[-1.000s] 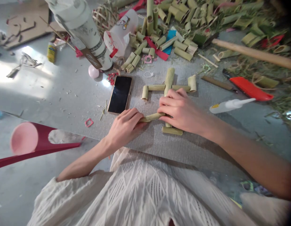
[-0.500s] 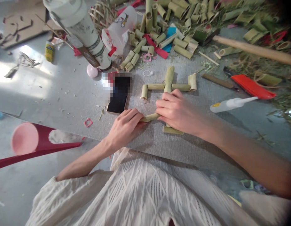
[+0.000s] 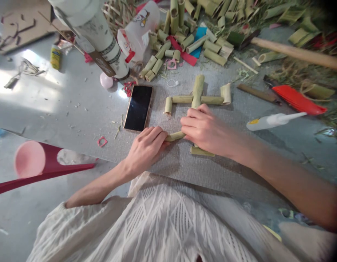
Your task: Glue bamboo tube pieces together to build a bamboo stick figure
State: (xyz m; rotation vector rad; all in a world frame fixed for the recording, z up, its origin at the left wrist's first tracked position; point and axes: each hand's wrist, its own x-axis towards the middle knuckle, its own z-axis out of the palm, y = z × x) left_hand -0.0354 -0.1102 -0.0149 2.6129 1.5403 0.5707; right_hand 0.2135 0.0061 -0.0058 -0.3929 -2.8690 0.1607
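Observation:
A short green bamboo piece [image 3: 174, 136] lies crosswise on a grey woven mat [image 3: 168, 167], gripped at both ends. My left hand [image 3: 146, 145] is closed around its left end and my right hand [image 3: 205, 129] presses its right end with curled fingers. The right hand also covers the lower stem of a cross-shaped bamboo frame [image 3: 197, 95], which has short end caps to left and right. Another short bamboo piece [image 3: 202, 151] peeks out below the right hand.
A black phone [image 3: 138, 107] lies left of the frame. A white glue bottle [image 3: 269, 121] and red comb [image 3: 298, 100] lie to the right. Several cut bamboo tubes [image 3: 185, 40], a wooden handle [image 3: 296, 54] and a plastic jug [image 3: 137, 31] are behind. A red stool [image 3: 48, 169] stands left.
Both hands stay on the same bamboo piece. The view has shifted slightly, and the hands have barely moved.

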